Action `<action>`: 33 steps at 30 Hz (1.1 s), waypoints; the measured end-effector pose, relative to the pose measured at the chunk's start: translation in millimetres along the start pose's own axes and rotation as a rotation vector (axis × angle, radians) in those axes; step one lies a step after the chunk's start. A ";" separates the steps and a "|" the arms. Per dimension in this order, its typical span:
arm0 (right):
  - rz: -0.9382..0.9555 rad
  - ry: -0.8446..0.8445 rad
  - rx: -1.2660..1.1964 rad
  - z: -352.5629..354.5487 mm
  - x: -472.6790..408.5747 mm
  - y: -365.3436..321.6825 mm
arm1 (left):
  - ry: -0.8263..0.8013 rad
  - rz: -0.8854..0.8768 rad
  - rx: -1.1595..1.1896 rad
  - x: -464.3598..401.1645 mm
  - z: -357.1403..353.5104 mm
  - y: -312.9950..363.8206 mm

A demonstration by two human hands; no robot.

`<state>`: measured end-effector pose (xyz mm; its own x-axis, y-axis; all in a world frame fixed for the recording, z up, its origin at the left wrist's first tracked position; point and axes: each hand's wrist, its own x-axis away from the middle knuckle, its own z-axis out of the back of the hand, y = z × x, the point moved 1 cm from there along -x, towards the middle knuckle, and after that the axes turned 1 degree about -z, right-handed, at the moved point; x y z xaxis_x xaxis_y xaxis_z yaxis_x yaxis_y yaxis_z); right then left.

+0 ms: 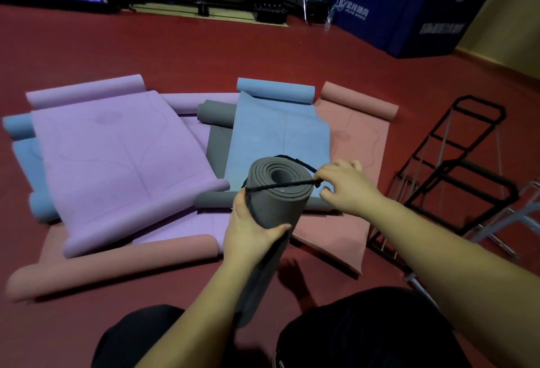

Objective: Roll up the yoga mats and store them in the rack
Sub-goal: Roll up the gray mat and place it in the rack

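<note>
The left hand (pixel 252 228) grips the rolled grey mat (pixel 274 198), which stands upright between the knees. Just above it, the right hand (pixel 346 185) pinches a black cord (pixel 280 188) stretched across the roll's top end. If the cord slips off, the roll may loosen before it reaches the rack (pixel 447 169), to the right of the right hand.

Grey yoga mat (pixel 273 201): rolled tight, held upright, spiral end up, black cord (pixel 280 186) across that end. Purple (pixel 117 157), blue (pixel 277 133), pink (pixel 350 145) mats: part-unrolled, overlapping on floor. Black wire rack (pixel 455 169): at right, no mats in it.
</note>
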<state>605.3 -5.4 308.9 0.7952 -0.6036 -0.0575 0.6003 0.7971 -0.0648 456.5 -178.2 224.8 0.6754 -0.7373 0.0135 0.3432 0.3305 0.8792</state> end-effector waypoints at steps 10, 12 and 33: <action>0.023 0.147 -0.439 -49.0 34.5 -29.5 | 0.031 0.050 0.006 -8.0 5.8 -3.5; 0.120 0.206 -0.313 -55.9 50.0 -37.7 | 0.015 0.045 -0.005 -7.5 4.8 -2.9; -0.742 0.297 -1.984 -63.8 -2.5 -89.3 | -0.117 -0.049 0.092 -3.7 18.7 -10.3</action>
<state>544.3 -76.1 251.3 0.3622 -0.8584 0.3632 -0.3024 -0.4768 -0.8254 438.2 -189.9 224.6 0.5767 -0.8167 0.0206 0.3088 0.2412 0.9200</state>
